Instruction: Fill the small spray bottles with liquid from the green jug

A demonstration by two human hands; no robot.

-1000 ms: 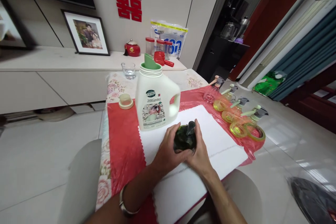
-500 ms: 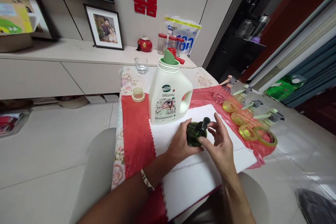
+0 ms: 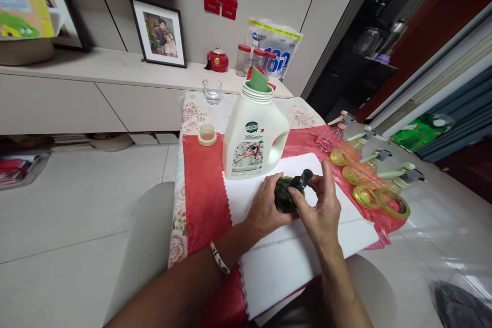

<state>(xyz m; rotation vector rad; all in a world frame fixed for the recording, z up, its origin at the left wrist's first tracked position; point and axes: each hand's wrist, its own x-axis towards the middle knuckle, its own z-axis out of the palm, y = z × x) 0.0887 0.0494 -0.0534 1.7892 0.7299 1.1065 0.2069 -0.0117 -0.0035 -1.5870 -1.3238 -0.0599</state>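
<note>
A dark green pump bottle point(image 3: 283, 199) stands over the white mat point(image 3: 277, 277), its black pump head point(image 3: 302, 179) tilted to the right. My left hand point(image 3: 266, 206) wraps round the bottle's body from the left. On the other side, my right hand point(image 3: 318, 205) has its thumb and fingers closed about the pump's collar; the palm-side fingers are partly hidden. Just behind the hands is a large white detergent jug point(image 3: 249, 138) with a green spout point(image 3: 258, 81) and no cap on it. A pale translucent cap point(image 3: 207, 135) rests on the red cloth to the jug's left.
Several pump bottles point(image 3: 359, 164) with coloured liquid line the table's right side, beside a roll of tape point(image 3: 395, 203). At the back stand a glass cup point(image 3: 212, 92) and, on the cabinet, lidded jars point(image 3: 243, 60) and a red pot point(image 3: 218, 60).
The view has shifted slightly, so the scene sits a little further right. My right hand has turned a bit around the pump's collar, while my left hand keeps its hold on the bottle.
</note>
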